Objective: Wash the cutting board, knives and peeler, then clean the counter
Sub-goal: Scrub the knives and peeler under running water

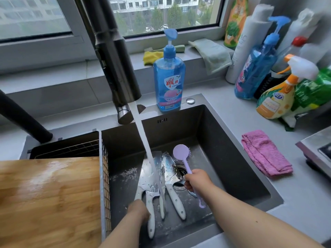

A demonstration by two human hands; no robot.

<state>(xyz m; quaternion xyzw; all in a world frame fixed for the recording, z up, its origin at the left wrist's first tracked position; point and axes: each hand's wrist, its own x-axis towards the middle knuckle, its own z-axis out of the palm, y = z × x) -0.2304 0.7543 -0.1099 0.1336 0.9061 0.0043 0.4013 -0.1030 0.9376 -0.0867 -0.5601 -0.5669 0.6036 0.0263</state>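
Note:
Several white-handled knives (168, 178) lie wet on the bottom of the dark sink (232, 158), blades toward the drain. Water runs from the black tap (123, 97) onto the leftmost blade (146, 178). My left hand (138, 211) grips that knife's handle low in the sink. My right hand (197, 179) holds a lilac dish brush (180, 151) by its handle, its round head above the knife blades. The wet wooden cutting board (48, 197) rests at the left over the sink's rack. No peeler shows.
A blue dish-soap pump bottle (169, 81) stands behind the sink. A folded pink cloth (265, 153) lies on the grey counter (295, 199) at the right. Several cleaner bottles (275, 92) crowd the back right corner. A yellow sponge (151, 57) and a pale cloth (213, 54) lie on the windowsill.

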